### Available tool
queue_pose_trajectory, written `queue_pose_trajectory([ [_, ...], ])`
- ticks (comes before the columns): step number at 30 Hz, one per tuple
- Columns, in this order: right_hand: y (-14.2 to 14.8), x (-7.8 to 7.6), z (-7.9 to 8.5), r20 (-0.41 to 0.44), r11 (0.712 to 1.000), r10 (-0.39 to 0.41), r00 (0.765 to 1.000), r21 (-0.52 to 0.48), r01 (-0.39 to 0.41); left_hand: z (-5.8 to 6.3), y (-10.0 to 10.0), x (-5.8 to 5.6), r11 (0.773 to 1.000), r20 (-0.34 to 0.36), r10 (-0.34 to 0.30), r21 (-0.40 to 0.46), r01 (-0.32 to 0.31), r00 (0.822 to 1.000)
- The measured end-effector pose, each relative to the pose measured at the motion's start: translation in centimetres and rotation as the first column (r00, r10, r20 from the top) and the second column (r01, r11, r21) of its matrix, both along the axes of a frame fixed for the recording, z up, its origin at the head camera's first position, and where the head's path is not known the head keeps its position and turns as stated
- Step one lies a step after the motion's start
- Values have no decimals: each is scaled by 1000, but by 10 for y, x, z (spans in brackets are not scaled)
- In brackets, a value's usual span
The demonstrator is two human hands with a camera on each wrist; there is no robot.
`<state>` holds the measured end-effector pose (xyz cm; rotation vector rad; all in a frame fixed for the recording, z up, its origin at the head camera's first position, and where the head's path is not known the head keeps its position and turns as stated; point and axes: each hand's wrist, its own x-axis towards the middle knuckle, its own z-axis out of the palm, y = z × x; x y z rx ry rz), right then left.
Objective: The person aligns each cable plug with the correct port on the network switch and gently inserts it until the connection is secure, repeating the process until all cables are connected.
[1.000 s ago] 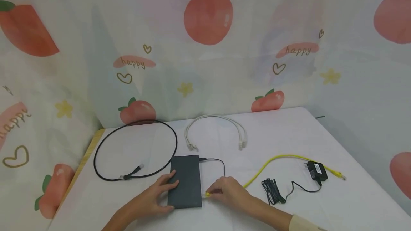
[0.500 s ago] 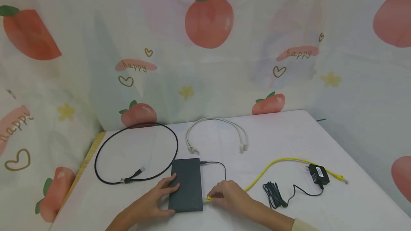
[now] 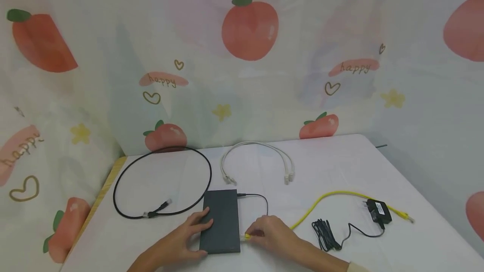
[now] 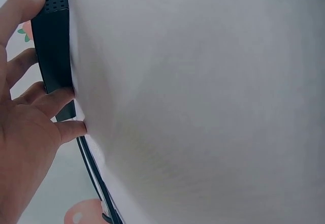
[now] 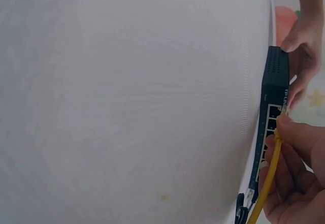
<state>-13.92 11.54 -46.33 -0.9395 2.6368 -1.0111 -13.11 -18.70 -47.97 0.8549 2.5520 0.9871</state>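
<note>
A dark network switch [image 3: 221,228] lies flat on the white-covered table in the head view. My left hand [image 3: 183,238] grips it by its left side, thumb at the near corner and fingers spread over the left edge. At its right side, my right hand [image 3: 270,234] pinches the yellow Ethernet cable [image 3: 321,198] just behind the plug. The clear plug [image 3: 243,237] is right at the switch's near right edge. In the right wrist view, the row of ports [image 5: 271,115] faces this hand, whose fingers partly hide it. A thin black power cord [image 3: 257,195] enters the far right side.
A looped black cable [image 3: 115,192] lies at the left, its upper end meeting the switch's far corner. Two light grey Ethernet cables [image 3: 261,143] curve behind. On the right are a black power adapter [image 3: 378,212] and its bundled cord [image 3: 323,234]. A patterned cloth [image 3: 264,95] hangs behind.
The whole head view has shifted slightly down and to the right. Both hands keep their places at the switch, with the yellow plug still at its right edge.
</note>
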Motion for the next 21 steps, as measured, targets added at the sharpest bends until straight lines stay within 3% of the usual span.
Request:
queue_pose_trajectory([
  [7, 0, 3, -3, -2, 1000, 17, 1000, 18, -17, 0, 0, 4, 1000, 17, 8, -28, -8, 1000],
  [21, 2, 1, -7, -16, 1000, 5, 1000, 17, -4, 1, 1, 1, 1000, -21, -6, -26, 6, 1000],
])
